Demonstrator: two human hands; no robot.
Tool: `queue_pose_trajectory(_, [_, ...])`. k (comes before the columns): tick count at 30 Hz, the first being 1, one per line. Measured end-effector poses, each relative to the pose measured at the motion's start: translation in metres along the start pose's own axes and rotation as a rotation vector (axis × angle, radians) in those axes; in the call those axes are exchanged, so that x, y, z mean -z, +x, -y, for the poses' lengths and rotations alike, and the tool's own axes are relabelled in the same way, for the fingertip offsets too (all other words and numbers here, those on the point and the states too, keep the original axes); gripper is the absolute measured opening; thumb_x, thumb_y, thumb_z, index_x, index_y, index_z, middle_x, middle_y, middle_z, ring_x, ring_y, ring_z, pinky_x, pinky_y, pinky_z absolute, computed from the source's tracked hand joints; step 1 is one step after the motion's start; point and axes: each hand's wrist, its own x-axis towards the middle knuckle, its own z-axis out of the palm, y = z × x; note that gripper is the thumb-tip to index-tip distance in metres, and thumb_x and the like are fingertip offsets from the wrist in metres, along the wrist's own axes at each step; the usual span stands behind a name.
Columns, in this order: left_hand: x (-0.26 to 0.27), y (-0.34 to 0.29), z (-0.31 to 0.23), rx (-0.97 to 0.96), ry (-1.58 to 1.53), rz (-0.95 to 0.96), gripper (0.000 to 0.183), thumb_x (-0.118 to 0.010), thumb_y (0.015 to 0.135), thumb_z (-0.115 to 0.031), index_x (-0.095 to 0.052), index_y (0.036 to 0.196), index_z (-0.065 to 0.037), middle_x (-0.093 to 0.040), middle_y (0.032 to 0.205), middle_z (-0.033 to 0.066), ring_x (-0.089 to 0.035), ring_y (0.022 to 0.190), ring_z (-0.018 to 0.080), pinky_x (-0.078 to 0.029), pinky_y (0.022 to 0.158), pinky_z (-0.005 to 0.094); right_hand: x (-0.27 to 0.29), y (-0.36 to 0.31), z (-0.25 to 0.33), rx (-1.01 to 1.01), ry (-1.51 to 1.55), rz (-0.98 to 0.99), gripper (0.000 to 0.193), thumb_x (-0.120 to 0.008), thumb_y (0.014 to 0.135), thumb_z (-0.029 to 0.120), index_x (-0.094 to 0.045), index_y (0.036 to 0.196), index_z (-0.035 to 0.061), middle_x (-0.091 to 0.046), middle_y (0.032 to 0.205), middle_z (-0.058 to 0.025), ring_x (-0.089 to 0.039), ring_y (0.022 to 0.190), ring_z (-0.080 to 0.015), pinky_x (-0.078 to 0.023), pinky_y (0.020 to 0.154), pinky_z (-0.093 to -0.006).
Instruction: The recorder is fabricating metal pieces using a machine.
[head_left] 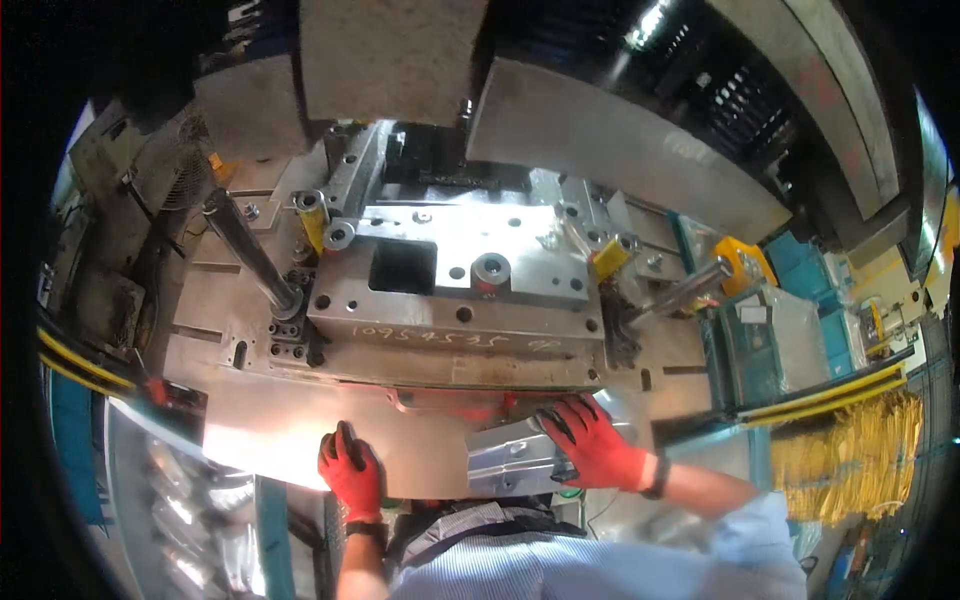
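In a red glove with dark fingertips, my right hand (600,447) grips the right end of a stamped sheet-metal part (510,462). The part is shiny grey with raised shapes and holes, and lies over the right side of a bare metal plate (415,445) before me. Its end beneath my fingers is hidden. On the plate's left half rests my left hand (352,478), also red-gloved, its fingers partly bent and a little apart, with nothing visible in them. Beyond the plate stands a steel press die (455,335) with a square opening and a round boss.
Guide posts (250,255) rise at both sides of the die. Heavy press blocks (390,60) hang above it. More shiny metal parts (185,530) lie in a bin at left. Yellow-black bars (840,393) flank both sides, and a yellow bundle (850,455) sits at right.
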Motion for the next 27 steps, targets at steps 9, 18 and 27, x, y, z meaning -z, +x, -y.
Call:
queue_pose_trajectory(9, [0.004, 0.001, -0.003, 0.04, 0.002, 0.003, 0.047, -0.063, 0.079, -0.015, -0.057, 0.125, -0.01, -0.058, 0.116, 0.0174, -0.051, 0.115, 0.036, -0.039, 0.097, 0.0499, 0.155, 0.083, -0.032, -0.082, -0.104, -0.339, 0.11, -0.083, 0.056, 0.047, -0.033, 0.142, -0.0006, -0.039, 0.134, -0.0262, -0.036, 0.127, -0.0414, -0.024, 0.111, -0.0522])
queue_pose_trajectory(18, [0.006, 0.002, -0.002, 0.061, 0.0, -0.028, 0.047, -0.064, 0.077, -0.014, -0.058, 0.123, -0.012, -0.059, 0.113, 0.0142, -0.051, 0.115, 0.0337, -0.038, 0.097, 0.049, 0.223, 0.219, -0.089, -0.106, 0.158, -0.017, 0.103, -0.082, 0.065, 0.043, -0.033, 0.142, -0.0032, -0.046, 0.136, -0.0284, -0.047, 0.126, -0.0362, -0.039, 0.103, -0.041])
queue_pose_trajectory(27, [0.011, 0.006, -0.01, 0.075, 0.013, -0.047, 0.044, -0.063, 0.077, -0.012, -0.059, 0.12, -0.011, -0.059, 0.109, 0.0133, -0.052, 0.113, 0.0343, -0.038, 0.096, 0.0507, 0.194, 0.315, -0.146, 0.072, 0.537, 0.507, 0.09, -0.083, 0.072, 0.025, -0.035, 0.145, 0.007, -0.063, 0.113, -0.0099, -0.059, 0.102, -0.0187, -0.049, 0.087, -0.0329])
